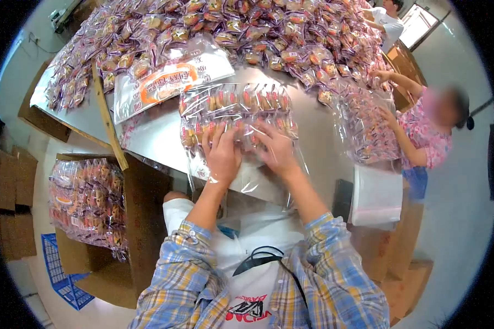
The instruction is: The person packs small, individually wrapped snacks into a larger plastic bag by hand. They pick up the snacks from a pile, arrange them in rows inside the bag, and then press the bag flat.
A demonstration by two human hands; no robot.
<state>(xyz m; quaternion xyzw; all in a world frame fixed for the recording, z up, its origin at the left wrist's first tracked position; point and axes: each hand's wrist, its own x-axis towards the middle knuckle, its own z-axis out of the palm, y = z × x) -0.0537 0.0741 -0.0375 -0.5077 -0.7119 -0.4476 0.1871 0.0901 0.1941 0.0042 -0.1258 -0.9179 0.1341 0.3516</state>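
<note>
status: the clear bag lies flat on the tabletop, directly in front of the person. it holds small wrapped packets in two visible rows, one above the other. judged from this layout, filling is well advanced; the packets sit in order, and the loose film at the near end appears unsealed. whether more layers lie beneath cannot be told.

hands: the left hand and the right hand are side by side at the lower row, palms down, fingers bent and partly spread over the packets. neither looks closed around a packet. whether the fingertips are inside the film or on top of it cannot be told.

completed units: filled bags stand in the open carton at the person's left.

remaining stock: a large heap of loose packets covers the far side. at the right, a co-worker handles another filled bag, near a stack of clear film.

markings: the printed bags beyond the work carry an orange oval and large characters, tilted and too unclear to transcribe. the packets show small red marks, not legible. the shirt bears partial red and black lettering, inverted in view.
</note>
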